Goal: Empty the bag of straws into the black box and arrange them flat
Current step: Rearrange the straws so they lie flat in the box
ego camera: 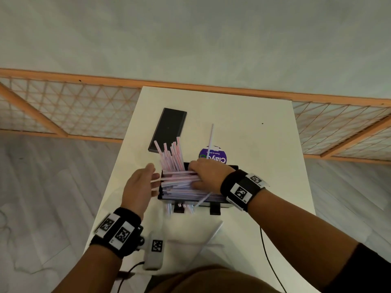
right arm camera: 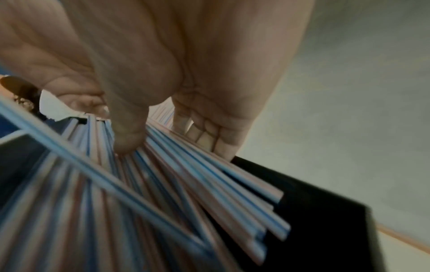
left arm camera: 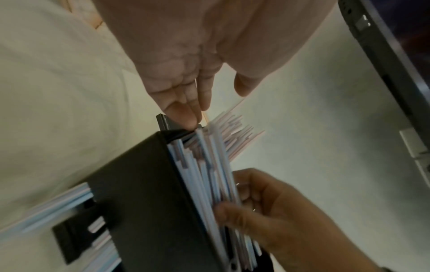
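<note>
The black box (ego camera: 230,168) stands mid-table, filled with pink and blue striped straws (ego camera: 182,185) lying mostly lengthwise. A second bunch (ego camera: 171,155) leans up out of its far left corner. My right hand (ego camera: 196,176) is down on the pile, thumb (right arm camera: 130,132) and curled fingers gripping a bundle of straws (right arm camera: 186,174). My left hand (ego camera: 154,180) is held flat, straight fingers (left arm camera: 186,114) touching the straw ends at the left end of the box (left arm camera: 139,193). The emptied clear bag (ego camera: 190,233) lies in front of the box.
A flat black slab (ego camera: 168,130) lies behind the box. One loose straw (ego camera: 210,138) rests across a purple round label (ego camera: 215,158). A few straws (ego camera: 179,208) poke out at the box's near side. A white tagged device (ego camera: 155,250) and a cable (ego camera: 268,250) lie nearest me.
</note>
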`<state>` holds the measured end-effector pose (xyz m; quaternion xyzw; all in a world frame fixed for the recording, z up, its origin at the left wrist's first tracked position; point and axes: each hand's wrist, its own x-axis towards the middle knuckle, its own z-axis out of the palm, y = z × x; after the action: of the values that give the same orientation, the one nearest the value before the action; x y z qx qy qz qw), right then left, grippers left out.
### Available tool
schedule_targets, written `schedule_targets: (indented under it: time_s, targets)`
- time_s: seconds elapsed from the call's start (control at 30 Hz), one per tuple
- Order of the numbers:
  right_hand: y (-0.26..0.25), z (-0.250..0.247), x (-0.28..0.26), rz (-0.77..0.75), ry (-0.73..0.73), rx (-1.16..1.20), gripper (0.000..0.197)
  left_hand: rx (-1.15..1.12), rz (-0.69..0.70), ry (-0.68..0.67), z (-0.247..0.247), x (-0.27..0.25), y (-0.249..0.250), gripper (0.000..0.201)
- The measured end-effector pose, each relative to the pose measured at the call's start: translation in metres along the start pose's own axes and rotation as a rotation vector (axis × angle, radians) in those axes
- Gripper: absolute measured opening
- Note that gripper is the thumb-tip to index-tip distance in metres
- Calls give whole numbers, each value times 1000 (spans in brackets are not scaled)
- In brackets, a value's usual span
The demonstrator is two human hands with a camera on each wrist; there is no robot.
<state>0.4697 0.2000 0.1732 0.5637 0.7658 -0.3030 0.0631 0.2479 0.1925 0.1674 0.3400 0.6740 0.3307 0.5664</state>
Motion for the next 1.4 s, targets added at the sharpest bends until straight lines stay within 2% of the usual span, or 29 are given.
schedule_targets:
  time_s: [0.1,0.23,0.27,0.3,0.37,0.43,0.5,0.6,0.73,0.87,1.03,1.1,1.13,1.2,1.23,1.3,1.4]
  targets:
    - [-2,1,-8,-23,98,19,39,47,85,1,4,-4,-10,21]
    - [-14,17,-58,-209,418,73,28,140,163,-8,2,-4,-18,12]
    - [-17,28,-73,-246,416,112,28,154,173,-12,2,-4,-18,12]
    - [-18,43,-86,-263,349,149,31,167,179,-10,2,-4,-19,12]
    - [-17,80,-102,-229,102,163,40,192,193,-4,2,-4,-19,13]
    - [-6,129,-103,-153,-95,45,48,220,197,2,2,-4,-20,15]
    - [4,171,-98,-67,-206,-76,52,226,198,7,2,-6,-20,16]
    - [13,211,-89,-2,-164,-184,39,253,213,10,2,-8,-21,17]
    - [19,236,-83,-66,23,-314,17,263,231,5,1,-9,-24,16]
    - [22,240,-78,-65,-10,-288,24,245,231,-2,0,-9,-23,15]
    - [5,190,-95,-9,-101,-109,25,244,221,-23,-3,-11,-18,14]
    - [0,158,-108,3,-21,35,22,263,241,-8,-6,-12,-15,11]
    - [0,143,-114,1,35,112,20,306,296,18,-9,-14,-14,9]
    - [-2,112,-125,-20,173,276,19,422,492,42,-15,-25,-11,9]
    - [-3,97,-129,-24,250,339,22,485,597,-3,-17,-33,-12,11]
    - [-4,68,-131,-45,409,387,31,647,710,-244,-16,-51,-21,15]
    - [-4,32,-121,-51,525,333,29,1137,687,-704,-1,-62,-61,16]
